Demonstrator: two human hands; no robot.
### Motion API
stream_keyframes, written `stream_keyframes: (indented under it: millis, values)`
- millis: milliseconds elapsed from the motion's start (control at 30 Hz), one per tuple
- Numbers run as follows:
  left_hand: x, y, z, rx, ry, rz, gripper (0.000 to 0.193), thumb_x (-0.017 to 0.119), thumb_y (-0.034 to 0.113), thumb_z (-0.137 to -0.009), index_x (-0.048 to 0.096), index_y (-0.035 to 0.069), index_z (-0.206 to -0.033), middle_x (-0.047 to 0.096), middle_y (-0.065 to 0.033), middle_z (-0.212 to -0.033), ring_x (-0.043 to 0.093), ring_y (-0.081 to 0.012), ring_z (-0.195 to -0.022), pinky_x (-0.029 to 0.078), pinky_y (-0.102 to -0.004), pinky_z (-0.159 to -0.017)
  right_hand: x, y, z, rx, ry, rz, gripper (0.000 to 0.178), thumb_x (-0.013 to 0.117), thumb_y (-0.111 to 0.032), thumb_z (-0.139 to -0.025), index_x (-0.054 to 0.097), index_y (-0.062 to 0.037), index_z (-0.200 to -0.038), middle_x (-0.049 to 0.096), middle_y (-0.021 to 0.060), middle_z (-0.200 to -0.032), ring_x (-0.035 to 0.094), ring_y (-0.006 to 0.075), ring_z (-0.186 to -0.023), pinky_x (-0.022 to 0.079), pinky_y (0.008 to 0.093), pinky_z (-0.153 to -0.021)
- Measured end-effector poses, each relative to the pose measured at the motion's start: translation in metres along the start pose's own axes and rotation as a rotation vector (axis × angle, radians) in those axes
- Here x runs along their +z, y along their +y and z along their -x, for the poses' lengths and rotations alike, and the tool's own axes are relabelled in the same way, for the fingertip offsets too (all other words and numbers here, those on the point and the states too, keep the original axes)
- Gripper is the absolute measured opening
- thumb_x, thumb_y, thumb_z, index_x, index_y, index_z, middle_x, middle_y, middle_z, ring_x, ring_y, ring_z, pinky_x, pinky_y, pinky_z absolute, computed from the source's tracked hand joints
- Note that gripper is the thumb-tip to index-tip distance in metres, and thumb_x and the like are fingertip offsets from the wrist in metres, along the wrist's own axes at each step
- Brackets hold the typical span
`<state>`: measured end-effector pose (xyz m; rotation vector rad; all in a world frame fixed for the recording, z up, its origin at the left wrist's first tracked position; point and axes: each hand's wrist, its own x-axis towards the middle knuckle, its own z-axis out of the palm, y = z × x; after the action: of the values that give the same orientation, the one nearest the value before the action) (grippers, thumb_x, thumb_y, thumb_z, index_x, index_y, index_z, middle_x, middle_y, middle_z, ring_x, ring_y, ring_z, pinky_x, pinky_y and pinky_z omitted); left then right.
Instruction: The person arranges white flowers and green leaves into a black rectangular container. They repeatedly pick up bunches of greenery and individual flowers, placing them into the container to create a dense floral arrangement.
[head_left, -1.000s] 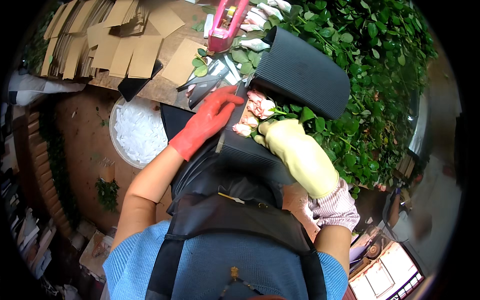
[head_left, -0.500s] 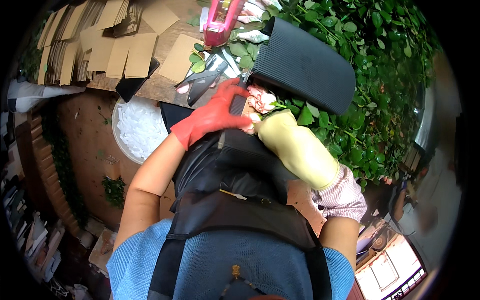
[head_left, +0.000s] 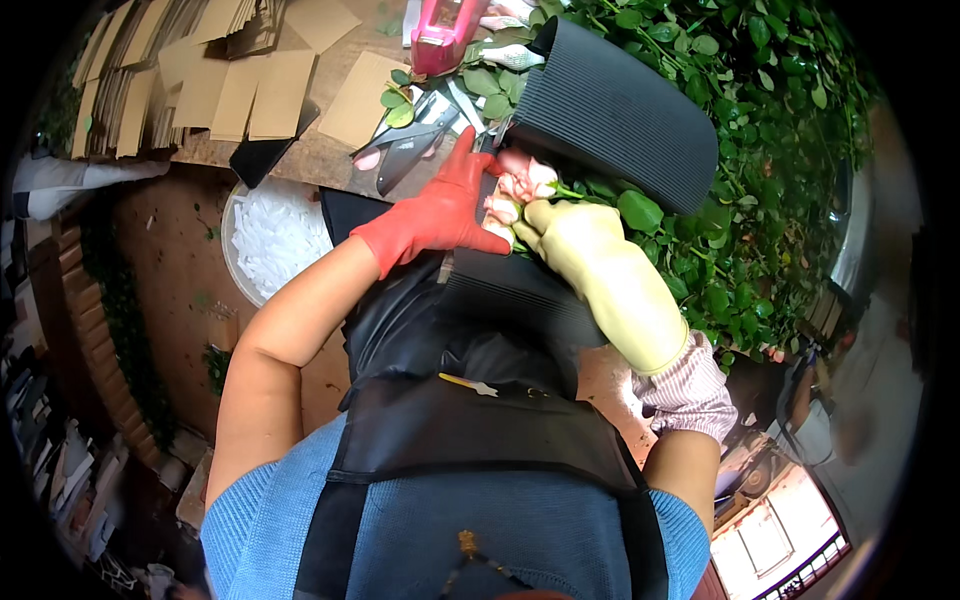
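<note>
In the middle of the frame the left hand (head_left: 448,208) wears a smooth red glove (head_left: 395,238) ending at the wrist; the right hand (head_left: 575,235) wears a longer pale-yellow glove (head_left: 645,315) with a gathered pink-and-white striped cuff (head_left: 690,395) behind it. Lower down come a blue ribbed-knit short-sleeved top (head_left: 470,525), a black apron (head_left: 480,440) with wide straps (head_left: 330,535), and a gold-coloured pendant (head_left: 467,543) on a dark beaded string (head_left: 450,578).

- The yellow-gloved right hand (head_left: 585,250) hides part of the stems (head_left: 570,192) of the pink roses (head_left: 530,180).
- The black ridged flap (head_left: 620,110) covers some green leaves (head_left: 640,211).
- The top edge cuts off the pink tape dispenser (head_left: 440,60).
- The white bits (head_left: 268,245) in the round tub (head_left: 231,255) are too small to name.
- Another person (head_left: 812,432) on the right is blurry.
</note>
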<state>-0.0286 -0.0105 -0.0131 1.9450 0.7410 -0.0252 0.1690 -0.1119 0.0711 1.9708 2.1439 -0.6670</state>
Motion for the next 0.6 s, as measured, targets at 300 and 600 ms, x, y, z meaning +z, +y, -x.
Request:
stream_keyframes:
  millis: [300,600]
  values:
    - [-0.008,0.013,-0.004,-0.118,-0.013,0.133,0.112,0.096,0.051,-0.065,0.041,0.002,-0.150,0.020,-0.0267,-0.168,0.014,-0.0431,-0.160,0.025,-0.0469,-0.128,-0.003,0.009,-0.004,-0.133,-0.137,0.050,0.012,0.062,-0.020,-0.094,0.070,-0.0115,-0.090,0.073,0.0107,-0.084,0.072,0.0293,-0.081,0.056,0.0422,-0.073]
    - [0.020,0.003,-0.001,-0.073,0.254,0.292,0.095,0.097,0.038,-0.066,0.050,0.006,-0.142,0.032,-0.0269,-0.165,0.035,-0.0424,-0.153,0.035,-0.0464,-0.122,-0.022,0.011,0.007,0.100,0.010,0.052,0.031,0.061,-0.040,-0.104,0.068,-0.0112,-0.097,0.075,0.0134,-0.082,0.073,0.0367,-0.080,0.058,0.0503,-0.073]
